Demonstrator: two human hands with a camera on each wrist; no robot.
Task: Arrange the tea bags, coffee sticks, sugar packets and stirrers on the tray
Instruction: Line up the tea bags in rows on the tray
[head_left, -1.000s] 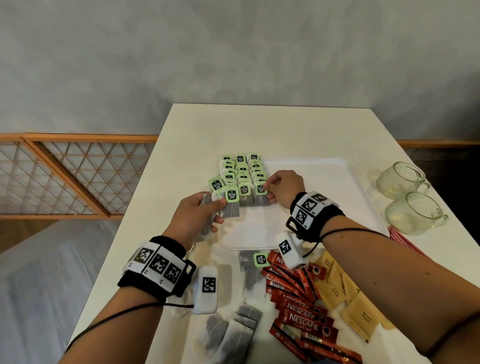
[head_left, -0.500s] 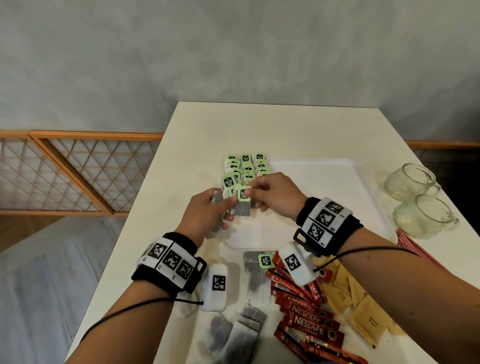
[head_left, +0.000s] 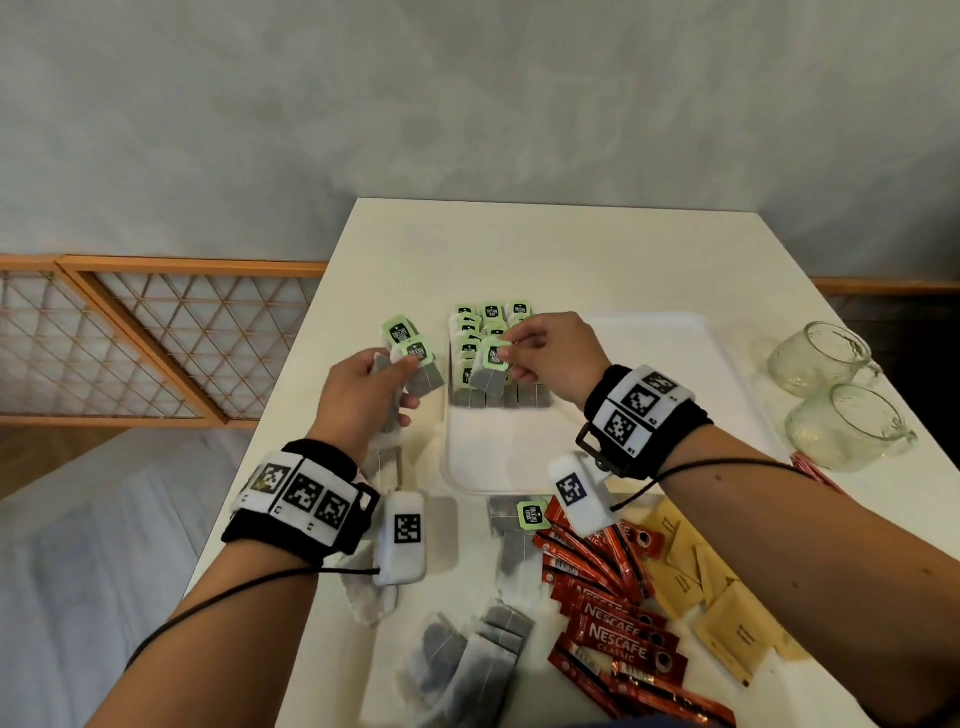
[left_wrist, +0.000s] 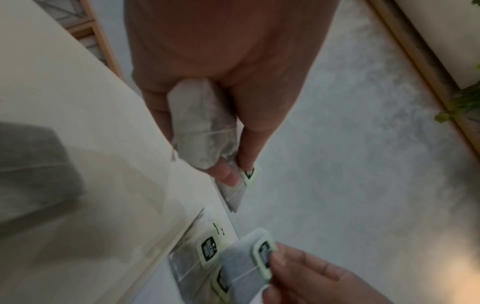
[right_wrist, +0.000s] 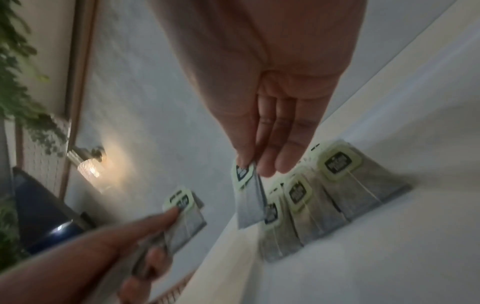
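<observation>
Pinched between right hand (head_left: 550, 358) thumb and forefinger: one grey paper tea bag with green tag (head_left: 491, 370), hanging over rows of tea bags (head_left: 480, 340) at far left corner of white plastic tray (head_left: 670, 353), presumably next for row. Left hand (head_left: 363, 400) grips small bunch of spare tea bags (head_left: 415, 364) beside tray's left edge, likely as feed stock. Bunch count unreadable; wrist views blurred. Red coffee sticks (head_left: 618, 631), tan sugar packets (head_left: 727, 618) lie off tray near table's near edge; red stirrers (head_left: 815, 470) mostly hidden behind right forearm.

Surface: cream table (head_left: 545, 249)
Centre: white tray (head_left: 519, 457), rows of tea bags inside
Near edge: loose tea bags (head_left: 467, 660), red coffee sticks (head_left: 618, 639), tan sugar packets (head_left: 727, 623)
Right: two glass cups (head_left: 841, 415), red stirrers (head_left: 815, 470) just beside
</observation>
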